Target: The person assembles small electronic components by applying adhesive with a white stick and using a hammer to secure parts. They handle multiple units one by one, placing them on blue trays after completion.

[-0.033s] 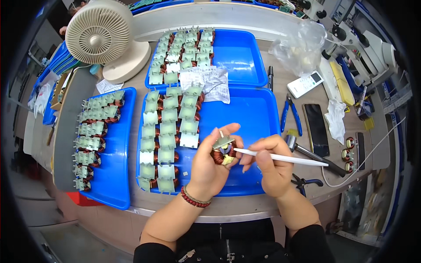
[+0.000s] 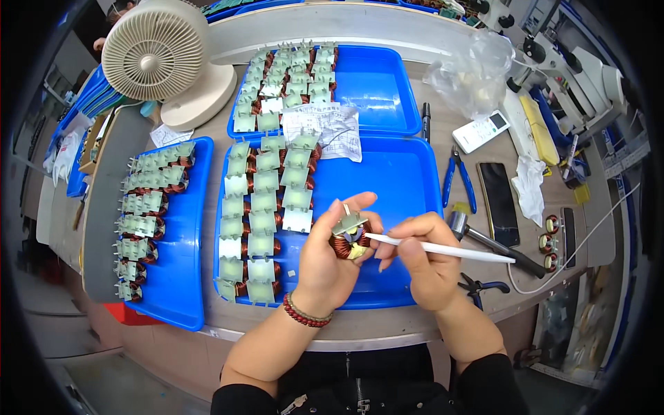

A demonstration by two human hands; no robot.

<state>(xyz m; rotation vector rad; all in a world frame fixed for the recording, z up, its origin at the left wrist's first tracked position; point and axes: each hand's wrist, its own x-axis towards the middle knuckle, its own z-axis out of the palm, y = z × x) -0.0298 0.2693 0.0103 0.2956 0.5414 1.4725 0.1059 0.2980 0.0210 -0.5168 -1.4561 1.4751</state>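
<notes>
My left hand [image 2: 325, 256] is closed around a copper-wound toroidal coil [image 2: 342, 247] with a pale green base plate on top and a yellow patch at its lower side. In my right hand [image 2: 432, 259] a slim white pointed stick [image 2: 460, 252] is pinched like a pen, its tip at the coil's wound side. Whether the tip touches the wire I cannot tell. Both hands are above the near blue tray [image 2: 387, 180], where rows of similar coils [image 2: 263, 223] stand on the left side with their green plates showing.
A second coil-filled blue tray [image 2: 377, 90] lies behind, another [image 2: 187, 277] at the left. To the right are blue-handled cutters [image 2: 458, 180], a hammer [image 2: 498, 245], a phone [image 2: 498, 204], a white remote [image 2: 482, 133] and black-handled pliers [image 2: 484, 286]. A beige fan [image 2: 155, 62] stands back left.
</notes>
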